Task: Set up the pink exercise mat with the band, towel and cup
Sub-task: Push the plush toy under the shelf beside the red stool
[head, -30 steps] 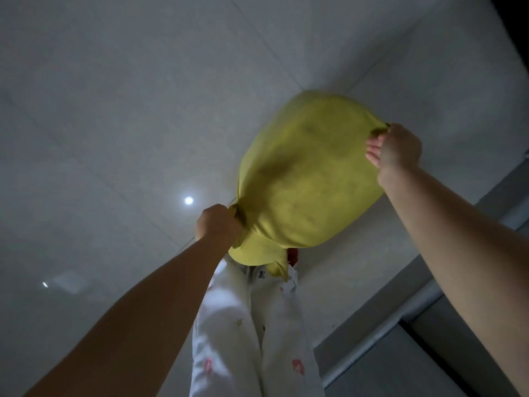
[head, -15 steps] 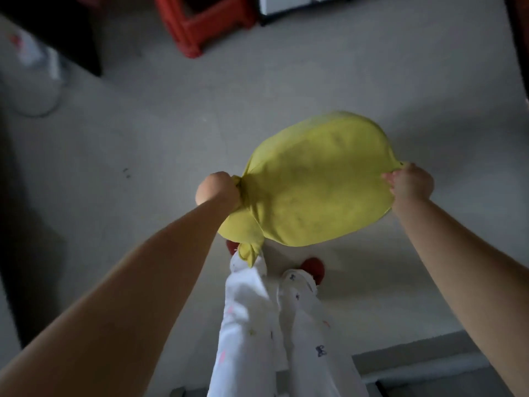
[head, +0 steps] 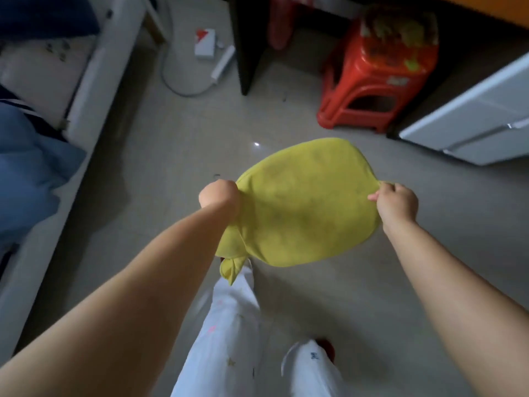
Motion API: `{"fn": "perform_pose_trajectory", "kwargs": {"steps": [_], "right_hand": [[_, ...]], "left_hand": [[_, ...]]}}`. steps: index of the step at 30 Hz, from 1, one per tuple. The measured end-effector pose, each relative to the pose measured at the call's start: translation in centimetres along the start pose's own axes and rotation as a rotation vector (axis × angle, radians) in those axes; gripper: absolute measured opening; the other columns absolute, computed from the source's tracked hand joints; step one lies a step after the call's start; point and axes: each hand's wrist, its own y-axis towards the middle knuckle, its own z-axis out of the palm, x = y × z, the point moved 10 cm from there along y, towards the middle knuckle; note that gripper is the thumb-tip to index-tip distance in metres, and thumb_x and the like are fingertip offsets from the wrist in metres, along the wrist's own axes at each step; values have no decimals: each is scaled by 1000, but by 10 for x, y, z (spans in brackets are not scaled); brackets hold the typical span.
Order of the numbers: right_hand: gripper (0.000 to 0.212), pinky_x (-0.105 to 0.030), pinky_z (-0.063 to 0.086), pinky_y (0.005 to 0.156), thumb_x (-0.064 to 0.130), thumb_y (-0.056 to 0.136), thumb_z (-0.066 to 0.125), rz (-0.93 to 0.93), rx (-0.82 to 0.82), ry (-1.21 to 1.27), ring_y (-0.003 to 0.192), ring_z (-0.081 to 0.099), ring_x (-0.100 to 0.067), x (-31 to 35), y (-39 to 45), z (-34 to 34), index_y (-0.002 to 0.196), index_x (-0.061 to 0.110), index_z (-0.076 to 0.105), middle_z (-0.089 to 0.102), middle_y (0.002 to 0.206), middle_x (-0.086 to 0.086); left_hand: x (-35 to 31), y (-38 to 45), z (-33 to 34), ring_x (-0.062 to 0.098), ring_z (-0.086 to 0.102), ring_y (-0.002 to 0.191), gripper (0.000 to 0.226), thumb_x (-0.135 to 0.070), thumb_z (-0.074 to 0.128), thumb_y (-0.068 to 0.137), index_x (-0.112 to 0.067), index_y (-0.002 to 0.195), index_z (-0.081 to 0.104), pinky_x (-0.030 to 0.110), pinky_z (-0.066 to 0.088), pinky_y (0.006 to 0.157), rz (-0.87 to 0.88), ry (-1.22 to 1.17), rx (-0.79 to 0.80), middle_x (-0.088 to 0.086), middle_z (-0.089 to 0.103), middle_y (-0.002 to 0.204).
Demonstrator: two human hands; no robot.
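Note:
A yellow towel [head: 306, 204] is stretched out in the air in front of me, above the grey tiled floor. My left hand [head: 219, 193] grips its left corner in a closed fist, and a loose corner hangs below that wrist. My right hand [head: 396, 200] pinches the towel's right corner. The pink mat, the band and the cup are not in view.
A red plastic stool [head: 378, 73] stands at the back right beside a white cabinet [head: 472, 121]. A bed with blue bedding [head: 31, 173] runs along the left. A dark table leg [head: 246, 44] and a white power strip [head: 223, 63] with its cable lie at the back. My legs in white trousers [head: 229, 339] are below.
My view has swung up from the bare floor to take in the stool, bed and cabinet. Both hands have kept hold of the towel, which is held out flatter now.

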Motion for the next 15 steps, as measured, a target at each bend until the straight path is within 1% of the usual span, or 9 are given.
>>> {"fn": "perform_pose_trajectory", "kwargs": {"steps": [1, 3, 4, 5, 6, 8, 10, 11, 15], "right_hand": [[32, -35, 49, 85, 16, 91, 36, -8, 8, 3, 81, 58, -26, 21, 5, 14, 65, 9, 53, 72, 84, -18], [32, -31, 46, 70, 17, 92, 36, -18, 29, -27, 62, 49, -18, 47, 14, 33, 63, 14, 48, 73, 93, -16], [29, -29, 42, 65, 17, 92, 36, -28, 45, -37, 58, 47, -16, 59, 18, 42, 66, 13, 50, 73, 98, -15], [28, -28, 39, 64, 17, 92, 37, -35, 63, -46, 60, 48, -17, 70, 22, 50, 70, 11, 52, 72, 100, -14], [29, -27, 38, 67, 16, 92, 37, -45, 80, -49, 68, 51, -19, 84, 27, 58, 68, 12, 53, 72, 102, -14], [35, -29, 40, 73, 15, 91, 38, -73, 117, -61, 85, 56, -24, 109, 37, 71, 58, 16, 49, 72, 103, -14], [37, -32, 44, 81, 14, 91, 39, -104, 156, -76, 98, 59, -29, 136, 56, 82, 55, 18, 48, 72, 104, -15], [36, -32, 44, 83, 14, 91, 39, -127, 179, -89, 101, 59, -29, 150, 65, 87, 56, 16, 49, 72, 104, -15], [31, -34, 46, 85, 13, 91, 39, -221, 274, -172, 101, 61, -32, 204, 113, 115, 68, 6, 58, 73, 99, -17]], "left_hand": [[11, 14, -13, 31, 62, 99, 31, 1, 36, 89, -4, 103, 64, 32, 49, 80, -17, -16, -1, 11, 66, 101], [27, 35, -29, 28, 57, 82, 26, 1, 36, 88, -9, 88, 60, 30, 44, 70, -46, -25, 2, 3, 56, 74], [33, 44, -37, 26, 52, 77, 23, 1, 36, 88, -9, 83, 56, 29, 41, 67, -61, -30, 5, 1, 47, 66], [39, 53, -43, 25, 49, 76, 22, 0, 37, 89, -9, 82, 56, 28, 38, 67, -74, -36, 9, 0, 44, 64], [42, 64, -51, 26, 50, 77, 24, -1, 37, 90, -9, 85, 59, 27, 37, 67, -83, -38, 11, 1, 49, 69], [46, 82, -65, 29, 55, 84, 28, -3, 38, 91, -6, 96, 65, 27, 37, 68, -103, -42, 13, 8, 64, 91], [45, 102, -82, 32, 60, 92, 28, -5, 39, 90, -4, 101, 66, 27, 37, 69, -134, -53, 8, 11, 66, 106], [43, 111, -88, 32, 60, 93, 28, -5, 40, 90, -4, 101, 66, 27, 37, 70, -148, -55, 9, 12, 66, 108], [23, 150, -111, 27, 48, 79, 29, -2, 38, 90, -3, 100, 65, 28, 38, 70, -206, -46, 31, 12, 66, 109]]}}
